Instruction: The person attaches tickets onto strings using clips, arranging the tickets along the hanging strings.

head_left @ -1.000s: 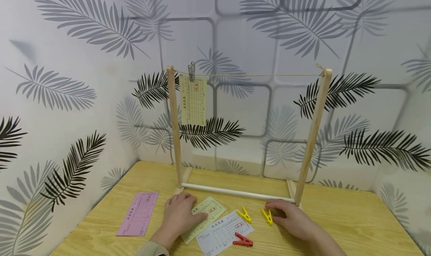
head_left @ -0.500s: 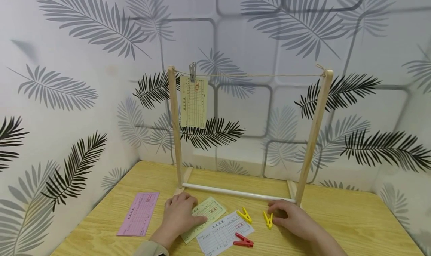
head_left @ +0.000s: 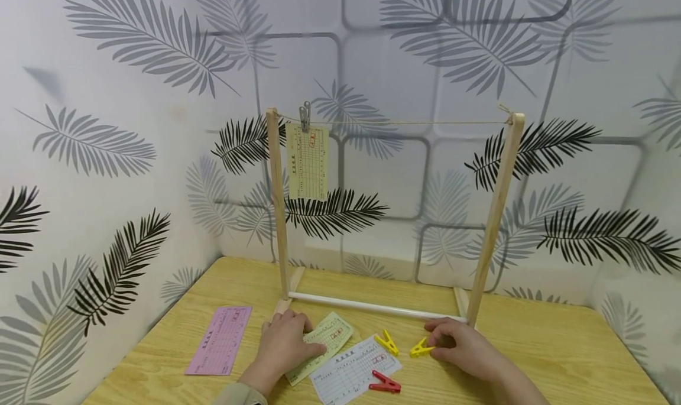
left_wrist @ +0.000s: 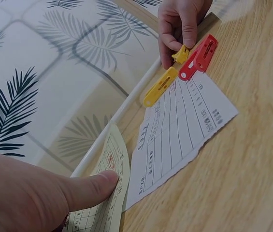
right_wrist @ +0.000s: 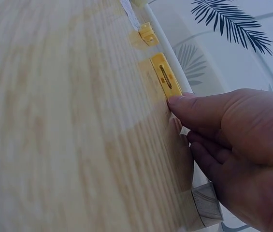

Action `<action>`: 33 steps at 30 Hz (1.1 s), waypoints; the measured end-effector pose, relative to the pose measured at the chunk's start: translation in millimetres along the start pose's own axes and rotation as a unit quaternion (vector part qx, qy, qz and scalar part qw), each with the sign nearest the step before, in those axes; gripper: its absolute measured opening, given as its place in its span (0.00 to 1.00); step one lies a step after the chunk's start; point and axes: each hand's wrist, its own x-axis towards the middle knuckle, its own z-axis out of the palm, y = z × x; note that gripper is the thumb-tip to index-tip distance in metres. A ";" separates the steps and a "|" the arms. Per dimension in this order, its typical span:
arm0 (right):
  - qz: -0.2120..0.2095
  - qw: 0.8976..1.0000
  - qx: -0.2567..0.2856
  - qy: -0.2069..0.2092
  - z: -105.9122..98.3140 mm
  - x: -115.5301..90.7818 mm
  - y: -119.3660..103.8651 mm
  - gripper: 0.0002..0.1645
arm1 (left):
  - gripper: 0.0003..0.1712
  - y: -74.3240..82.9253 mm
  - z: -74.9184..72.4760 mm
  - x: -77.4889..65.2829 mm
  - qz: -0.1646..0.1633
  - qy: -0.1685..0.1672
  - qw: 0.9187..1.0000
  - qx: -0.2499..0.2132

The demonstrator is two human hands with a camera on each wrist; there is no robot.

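My left hand (head_left: 282, 349) grips a pale yellow printed slip (head_left: 332, 333); in the left wrist view the thumb presses on its face and the paper bends up. Between the thumb and fingers of my right hand (head_left: 465, 350) is one end of a yellow clothespin (right_wrist: 165, 75), low over the table. A second yellow clothespin (head_left: 387, 342) lies at the far right corner of a white printed slip (head_left: 346, 374). Across that slip's right edge rests a red clothespin (head_left: 384, 383). The fingers under the yellow slip are hidden.
A wooden frame (head_left: 497, 216) with a string (head_left: 404, 122) and a white bottom bar (head_left: 367, 304) stands behind the hands. From the string hangs another yellow slip (head_left: 308, 168) under a metal clip (head_left: 305, 120). A pink slip (head_left: 219, 340) lies on the table's left.
The right fingers have taken hold of the nearer yellow clothespin, which has swung to point left. The left hand keeps its place on the yellow slip, whose far end has shifted slightly.
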 end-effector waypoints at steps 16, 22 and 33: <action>0.039 0.998 0.048 0.008 -0.6 -1.2 -3.1 0.08 | 0.24 -4.7 1.2 4.6 0.008 -0.020 0.999 -0.040; 0.045 0.995 0.090 0.008 -1.1 0.9 0.3 0.07 | 0.12 -10.4 -5.0 5.7 0.015 -0.020 0.998 -0.059; 0.066 0.988 0.141 -0.006 -4.4 0.1 1.9 0.09 | 0.05 -16.5 -9.6 9.5 0.018 0.021 0.996 -0.084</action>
